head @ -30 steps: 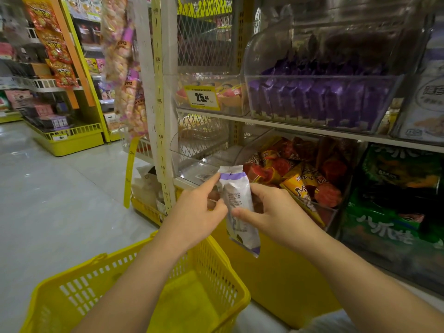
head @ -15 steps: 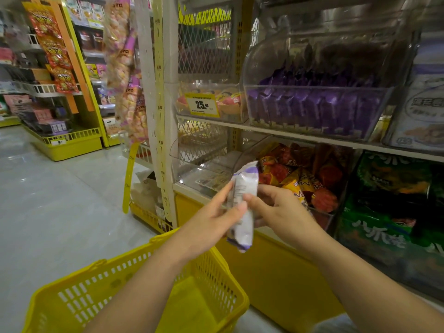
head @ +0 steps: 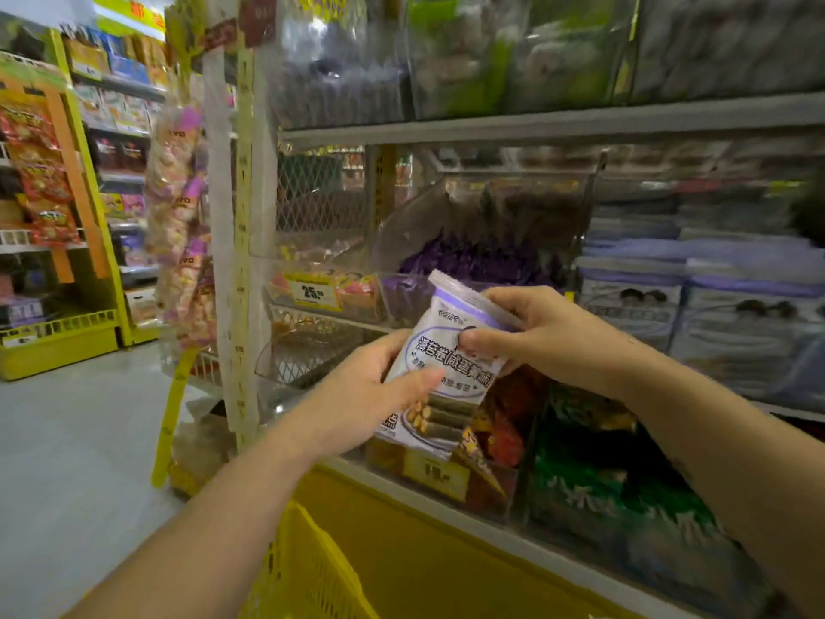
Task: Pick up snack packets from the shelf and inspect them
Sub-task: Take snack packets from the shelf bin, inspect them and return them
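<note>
White-and-purple snack packet (head: pixel 439 337) sits in front of the shelf (head: pixel 535 122), long axis near upright, face toward you. Your right hand (head: pixel 549 332) pinches its top; your left hand (head: pixel 357 395) grips its lower edge.

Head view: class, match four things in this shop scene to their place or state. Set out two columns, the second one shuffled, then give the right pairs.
Column one
1. packet
2. basket
3. 25 tag
4. green bags

Column two
A. yellow mesh, at the picture's bottom edge
B. low down, right of the packet
C. held between left hand and right hand
D. yellow label, left of the packet's top

Pairs: 1-C, 2-A, 3-D, 4-B
</note>
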